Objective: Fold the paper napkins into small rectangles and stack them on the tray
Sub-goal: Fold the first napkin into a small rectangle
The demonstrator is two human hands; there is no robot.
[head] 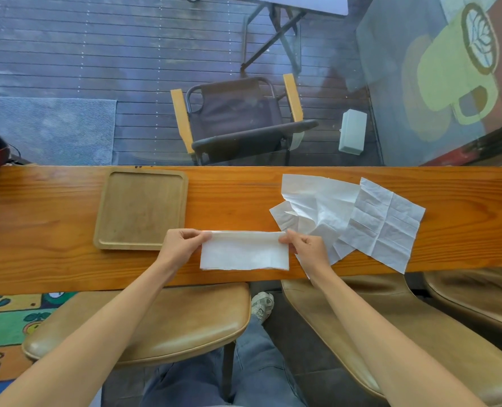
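Head view:
Left hand: pinches the far left corner of the napkin between thumb and curled fingers.
Right hand: pinches the far right corner of the same napkin, fingers curled over its top edge.
Napkin: a long white strip stretched between the two hands, its far edge looking like a fold, its near edge ragged and lying near the table's near edge. It looks folded once lengthwise; how many layers it has I cannot tell.
Tray: wooden, square with rounded corners, just beyond and to the left of the left hand, its near right corner close to the knuckles. No folded napkin lies on it.
Pile: crumpled, unfolded napkins just beyond and to the right of the right hand, partly tucked under that wrist.
Flat napkin: opened out, creased in a grid, farther right of the pile and overlapping it.
Table: a long wooden counter under both hands.
Progress: early, by my reading. Nothing is stacked yet; the strip in hand appears to be the first napkin and is only part folded.
Left to do: likely fold the strip across its length into a small rectangle, place it on the tray, then repeat for the pile and the flat napkin.
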